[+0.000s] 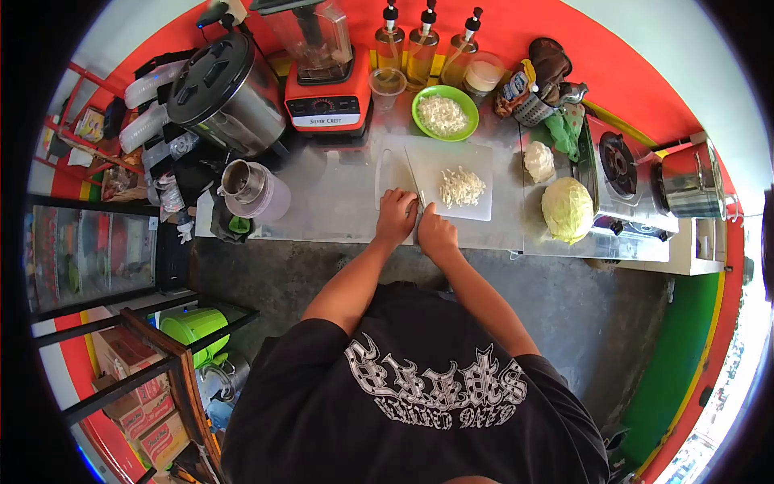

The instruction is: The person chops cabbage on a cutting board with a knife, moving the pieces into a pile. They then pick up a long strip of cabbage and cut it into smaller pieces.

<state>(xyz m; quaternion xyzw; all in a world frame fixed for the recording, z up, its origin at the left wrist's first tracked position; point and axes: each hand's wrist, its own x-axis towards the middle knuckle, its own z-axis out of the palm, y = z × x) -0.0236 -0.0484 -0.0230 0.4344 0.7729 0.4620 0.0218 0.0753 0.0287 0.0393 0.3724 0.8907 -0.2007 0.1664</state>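
Note:
My right hand [437, 231] is closed round the handle of a knife [414, 173], whose blade points away from me over the white cutting board [393, 161]. Beside it on the left, my left hand [397, 213] rests at the board's front edge with its fingers bent close to the blade; what they press on is too small to name. A pile of pale shredded pieces [462, 187] lies on the right half of the board. Just behind the board, a green bowl [443, 114] holds more of the pale shreds.
A cabbage [567, 210] and a smaller white lump [538, 161] sit right of the board, before a stove [618, 165]. Behind stand a red blender [324, 105] and pump bottles [422, 56]. At left are a large steel pot [230, 97] and a metal cup [243, 181].

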